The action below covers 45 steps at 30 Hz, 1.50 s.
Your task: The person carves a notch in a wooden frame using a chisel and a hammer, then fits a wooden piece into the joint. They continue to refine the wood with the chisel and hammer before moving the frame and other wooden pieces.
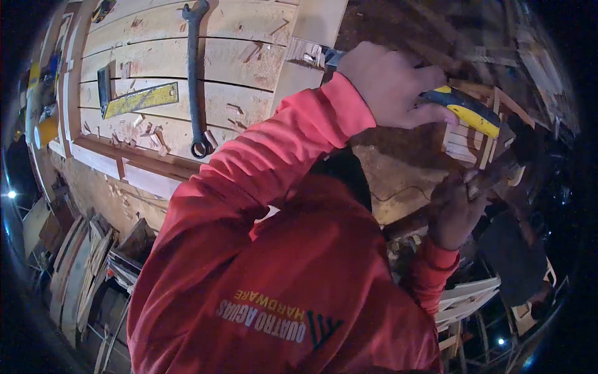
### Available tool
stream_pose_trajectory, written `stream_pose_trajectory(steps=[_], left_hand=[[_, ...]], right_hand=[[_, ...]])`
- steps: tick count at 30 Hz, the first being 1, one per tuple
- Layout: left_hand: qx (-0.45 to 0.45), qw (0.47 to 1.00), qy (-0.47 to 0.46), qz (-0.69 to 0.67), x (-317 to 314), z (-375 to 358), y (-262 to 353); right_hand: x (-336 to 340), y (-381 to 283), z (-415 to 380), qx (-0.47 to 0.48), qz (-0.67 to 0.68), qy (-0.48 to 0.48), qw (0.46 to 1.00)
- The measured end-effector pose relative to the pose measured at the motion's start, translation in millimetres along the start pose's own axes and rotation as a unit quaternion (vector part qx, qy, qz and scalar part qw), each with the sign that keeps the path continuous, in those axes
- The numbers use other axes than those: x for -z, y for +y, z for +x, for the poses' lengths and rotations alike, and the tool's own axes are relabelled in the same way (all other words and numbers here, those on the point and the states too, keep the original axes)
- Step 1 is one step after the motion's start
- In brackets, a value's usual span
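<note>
Left hand [389, 87] clamped on the chisel [476, 115], blade at the notched rail [316, 23], slatted panel's [240, 61] right edge; right hand [456, 215] apart, grip unclear. Align blade squarely; position fingers behind the edge.

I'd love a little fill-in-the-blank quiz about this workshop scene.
The wrench lies on boards made of ____.
In the picture, the L-shaped tool lies to the wrench's ____.
The left hand grips a tool whose handle is dark and ____.
The sleeves are coloured ____.

Missing words: wood; left; yellow; red.
</note>
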<state>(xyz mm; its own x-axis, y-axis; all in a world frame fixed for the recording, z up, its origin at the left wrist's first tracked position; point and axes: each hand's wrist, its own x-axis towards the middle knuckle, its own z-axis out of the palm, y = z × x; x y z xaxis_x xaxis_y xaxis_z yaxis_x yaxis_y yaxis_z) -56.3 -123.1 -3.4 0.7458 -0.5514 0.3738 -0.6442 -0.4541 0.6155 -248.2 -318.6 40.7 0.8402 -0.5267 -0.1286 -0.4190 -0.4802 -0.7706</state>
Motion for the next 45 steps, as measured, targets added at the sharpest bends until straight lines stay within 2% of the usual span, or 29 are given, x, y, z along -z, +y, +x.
stream_pose_trajectory(steps=[1, 3, 5, 6, 8, 9, 12, 16, 21, 24, 29, 31, 32, 34, 35, 37, 38, 40, 41, 43, 44, 45], left_hand=[[-0.002, 1.000, 0.001, 0.004, -2.4, -0.1, -1.4], [0.002, 1.000, -0.010, 0.017, -1.0, 3.8, 1.2], [0.029, 0.998, -0.036, 0.033, 4.7, 2.6, 8.0], [0.023, 0.999, 0.021, 0.007, 5.5, 0.6, 10.2], [0.005, 0.990, 0.132, -0.045, 4.2, 1.7, 11.1], [-0.021, 0.991, 0.124, -0.038, 5.1, 0.6, 20.6], [-0.110, 0.988, 0.112, -0.005, -0.7, -3.8, 40.6], [-0.095, 0.992, 0.082, -0.013, -23.7, -9.4, 25.9], [-0.074, 0.995, 0.062, -0.025, -27.8, -5.9, 20.5], [-0.070, 0.995, 0.074, -0.016, -30.0, -5.9, 17.0], [-0.070, 0.994, 0.081, -0.024, -23.3, -3.1, 9.5], [-0.065, 0.993, 0.096, -0.039, -23.3, -3.6, 9.4], [-0.063, 0.991, 0.109, -0.050, -25.3, -3.7, 9.9], [-0.060, 0.991, 0.104, -0.052, -26.3, -4.5, 10.5], [-0.058, 0.994, 0.087, -0.043, -25.5, -5.6, 10.4], [-0.060, 0.995, 0.077, -0.036, -24.4, -6.7, 9.3], [-0.064, 0.994, 0.085, -0.037, -24.5, -6.9, 8.5], [-0.071, 0.993, 0.089, -0.041, -23.2, -7.3, 7.1], [-0.072, 0.993, 0.084, -0.046, -21.1, -9.7, 7.9], [-0.080, 0.993, 0.077, -0.039, -20.5, -9.4, 5.0], [-0.084, 0.993, 0.072, -0.032, -21.8, -9.8, 4.3], [-0.090, 0.993, 0.066, -0.026, -22.2, -10.3, 4.0]], right_hand=[[0.1, 3.7, 1.3, 0.006, -0.009, -0.010, 1.000], [-0.5, -4.1, 3.7, -0.074, 0.065, -0.079, 0.992], [2.5, -16.2, 1.0, -0.087, 0.048, -0.060, 0.993], [4.2, -19.0, -0.3, -0.095, 0.039, -0.052, 0.993], [4.2, -11.5, -2.2, -0.132, 0.108, -0.023, 0.985], [3.3, -5.5, -7.3, -0.155, 0.140, -0.010, 0.978], [18.2, 44.6, -14.8, -0.131, 0.122, 0.022, 0.984], [19.8, 16.1, -18.2, -0.198, 0.133, 0.000, 0.971], [20.2, 38.3, -21.5, -0.174, 0.205, -0.056, 0.961], [13.2, 27.7, -19.9, -0.174, 0.149, -0.051, 0.972], [15.0, 22.2, -13.6, -0.191, 0.143, -0.037, 0.970], [26.4, 39.4, -10.2, -0.191, 0.236, -0.012, 0.953], [42.1, 68.5, -11.6, -0.184, 0.333, 0.001, 0.925], [47.2, 61.1, -10.3, -0.139, 0.367, 0.004, 0.920], [53.3, 49.7, -10.7, -0.101, 0.306, -0.008, 0.946], [41.5, 35.0, -9.9, -0.126, 0.301, 0.082, 0.942], [29.2, 39.1, -8.8, -0.187, 0.354, 0.182, 0.898], [13.3, 32.8, -10.6, -0.189, 0.321, 0.183, 0.910], [6.6, 25.1, -15.0, -0.129, 0.232, 0.082, 0.961], [9.6, 26.8, -12.9, -0.139, 0.330, -0.022, 0.934], [23.6, 35.5, -10.9, -0.214, 0.503, -0.022, 0.837], [27.1, 34.3, -10.3, -0.216, 0.517, -0.011, 0.828]])
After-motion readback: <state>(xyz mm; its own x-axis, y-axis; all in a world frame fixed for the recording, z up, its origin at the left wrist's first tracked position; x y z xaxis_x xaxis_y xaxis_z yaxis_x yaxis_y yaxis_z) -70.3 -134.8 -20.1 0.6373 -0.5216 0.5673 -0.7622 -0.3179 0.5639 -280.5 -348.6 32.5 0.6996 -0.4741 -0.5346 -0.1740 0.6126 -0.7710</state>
